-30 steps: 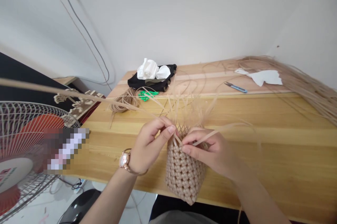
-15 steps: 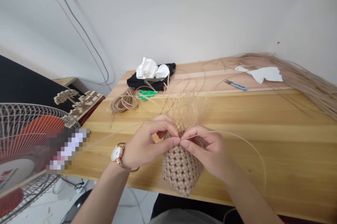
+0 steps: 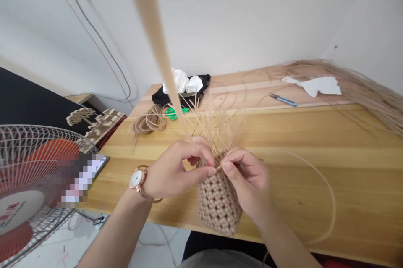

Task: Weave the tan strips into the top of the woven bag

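Left hand (image 3: 185,171) pinches basket (image 3: 218,205) at its rim — likely to steady it — while right hand (image 3: 250,177) pinches strip (image 3: 218,168), apparently for tension.

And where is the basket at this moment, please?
In the head view, the basket is low, just right of centre, by the front edge of the table, with the left hand and right hand at its top.
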A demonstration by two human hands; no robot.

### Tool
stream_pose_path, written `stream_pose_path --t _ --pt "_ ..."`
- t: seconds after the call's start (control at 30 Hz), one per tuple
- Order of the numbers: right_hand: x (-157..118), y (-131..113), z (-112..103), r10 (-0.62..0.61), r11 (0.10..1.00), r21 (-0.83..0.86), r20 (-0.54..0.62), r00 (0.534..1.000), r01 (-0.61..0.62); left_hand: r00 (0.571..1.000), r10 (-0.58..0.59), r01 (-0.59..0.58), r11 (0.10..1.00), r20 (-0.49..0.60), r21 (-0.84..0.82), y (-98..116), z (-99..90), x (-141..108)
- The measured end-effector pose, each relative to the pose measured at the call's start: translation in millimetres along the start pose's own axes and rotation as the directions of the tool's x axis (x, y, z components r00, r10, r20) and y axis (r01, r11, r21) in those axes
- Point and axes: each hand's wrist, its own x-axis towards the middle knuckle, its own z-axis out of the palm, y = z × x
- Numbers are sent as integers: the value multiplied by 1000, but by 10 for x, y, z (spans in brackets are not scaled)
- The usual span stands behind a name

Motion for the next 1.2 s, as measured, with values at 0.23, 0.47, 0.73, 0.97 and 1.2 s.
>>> stream_pose_path --t 0.23,0.47,0.73,0.97,1.2 --pt "27 -1 -32 22 1000 13 -31 999 -21 1000 -22 21 999 -19 -48 -32 28 -24" --pt "85 -27 -114 129 990 46 44 991 -131 977 -11 -17 991 -211 -131 -74 142 -59" --pt "136 -64 -123 174 985 -21 124 977 -172 855 22 -72 995 -518 -76 -164 519 -23" --pt "39 -405 -161 217 975 8 148 965 -220 790 -167 -59 937 -590 -344 215 527 -30" --pt "-485 -282 -180 634 689 254 241 735 -679 816 -503 149 660 -286 -736 287 767 -329"
